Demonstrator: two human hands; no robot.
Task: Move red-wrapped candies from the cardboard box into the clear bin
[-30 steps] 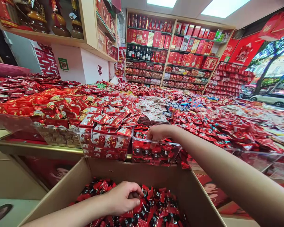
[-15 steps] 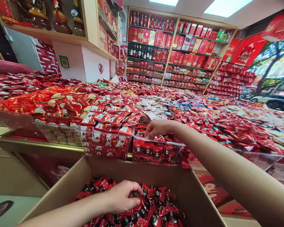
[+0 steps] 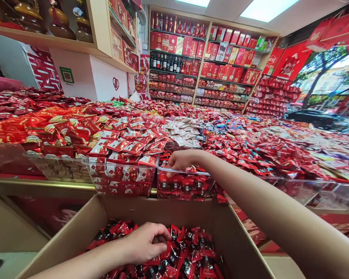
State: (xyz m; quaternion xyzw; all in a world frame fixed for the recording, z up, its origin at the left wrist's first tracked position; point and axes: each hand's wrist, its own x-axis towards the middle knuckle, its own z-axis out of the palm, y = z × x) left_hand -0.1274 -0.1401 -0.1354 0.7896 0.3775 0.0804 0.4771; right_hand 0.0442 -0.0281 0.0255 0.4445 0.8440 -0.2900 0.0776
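Observation:
My right hand (image 3: pixel 182 159) is curled at the front of a clear plastic bin (image 3: pixel 186 170), its fingertips down by the rim among red-and-black wrapped candies (image 3: pixel 187 186). What those fingers pinch, if anything, is hidden. Below, inside an open cardboard box (image 3: pixel 244 236), my left hand (image 3: pixel 148 242) rests on a heap of the same kind of candies (image 3: pixel 189 252). Its thumb and fingers curl round a red wrapped candy (image 3: pixel 169 248), with the other fingertips out of sight.
Left of the bin stands another clear bin (image 3: pixel 122 170) piled with red-and-white packets. Heaps of wrapped sweets (image 3: pixel 250 147) spread across the counter. Shelves (image 3: pixel 203 58) of bottles and red boxes line the back. A wooden cabinet (image 3: pixel 100 31) overhangs at the left.
The view has swung slightly to the right. My right hand's fingertips have dipped a little toward the bin's front wall. My left hand keeps much the same pose in the box.

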